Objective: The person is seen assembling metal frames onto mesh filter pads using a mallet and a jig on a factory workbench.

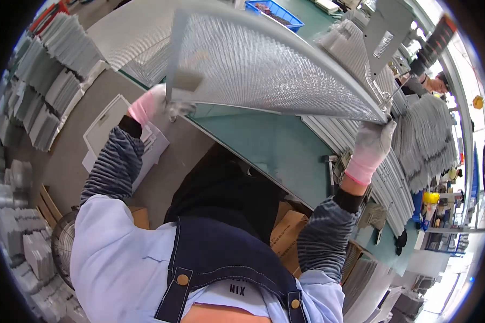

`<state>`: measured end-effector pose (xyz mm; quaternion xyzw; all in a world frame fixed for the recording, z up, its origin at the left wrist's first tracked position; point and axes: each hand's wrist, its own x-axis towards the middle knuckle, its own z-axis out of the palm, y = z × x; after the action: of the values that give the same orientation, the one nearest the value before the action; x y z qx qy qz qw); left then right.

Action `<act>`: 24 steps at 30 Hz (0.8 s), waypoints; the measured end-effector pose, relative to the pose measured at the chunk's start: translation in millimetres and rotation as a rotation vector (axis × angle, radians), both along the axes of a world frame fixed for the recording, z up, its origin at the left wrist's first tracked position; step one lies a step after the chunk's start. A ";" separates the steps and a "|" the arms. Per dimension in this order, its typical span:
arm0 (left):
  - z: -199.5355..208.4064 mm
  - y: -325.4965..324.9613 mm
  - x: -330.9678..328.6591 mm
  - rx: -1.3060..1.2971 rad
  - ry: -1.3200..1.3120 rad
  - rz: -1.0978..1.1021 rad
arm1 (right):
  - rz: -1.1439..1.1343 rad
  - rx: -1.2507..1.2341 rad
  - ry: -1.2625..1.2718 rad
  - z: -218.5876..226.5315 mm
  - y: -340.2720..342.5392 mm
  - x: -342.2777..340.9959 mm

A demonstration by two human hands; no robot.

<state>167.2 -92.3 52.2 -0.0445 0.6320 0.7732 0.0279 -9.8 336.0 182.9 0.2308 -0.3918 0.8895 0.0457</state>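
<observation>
Workshop: grey floor (184,151), with another person (437,85) partly visible in the right background.
Table (237,129): green top, running diagonally in front of the wearer.
Panel (253,67): silvery mesh in a thin frame, held tilted above the table between both hands; whether its far edge touches anything cannot be told.
Stacks (64,54): grey sheets piled at far left; a similar pile (423,142) stands at right.
Strips (385,188): long, pale, lying side by side on the table, near the right hand.
Bin (277,15): blue, dark contents, beyond the panel.
Driver (434,46): black and red handle, upper right, near the panel's right end.
Left hand (155,101): white glove, pink cuff, slightly blurred; fingers curled onto the panel's near left corner.
Right hand (374,142): matching glove, fingers closed on the near right corner.
Hammer (330,168): on the table, left of the right wrist.
</observation>
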 end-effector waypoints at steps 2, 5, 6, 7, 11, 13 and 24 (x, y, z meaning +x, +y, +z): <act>55.6 -2.0 -23.9 -0.119 -0.238 0.092 | -0.144 0.044 -0.001 12.5 1.3 33.9; 99.2 -6.1 -56.7 -0.431 0.204 0.682 | -0.606 0.385 0.050 12.4 17.4 65.4; 113.7 -6.2 -62.7 -0.525 0.359 0.883 | -0.646 0.403 0.004 23.6 6.4 84.7; 129.2 -2.6 -72.4 -0.600 0.524 1.075 | -0.697 0.428 -0.038 31.6 -3.2 98.3; 224.4 71.8 -59.7 -0.297 1.276 0.734 | -0.593 0.110 -0.003 24.0 -4.4 106.0; 237.3 102.8 -57.1 -0.636 1.541 0.719 | -0.567 0.085 -0.017 28.2 1.3 104.8; 213.0 243.5 -102.3 -1.289 1.310 0.323 | -0.147 0.904 0.257 60.1 36.2 62.1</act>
<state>64.9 151.2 265.2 0.3062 0.8149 0.1384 -0.4722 52.3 372.2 243.0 0.3074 -0.7460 0.5885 0.0514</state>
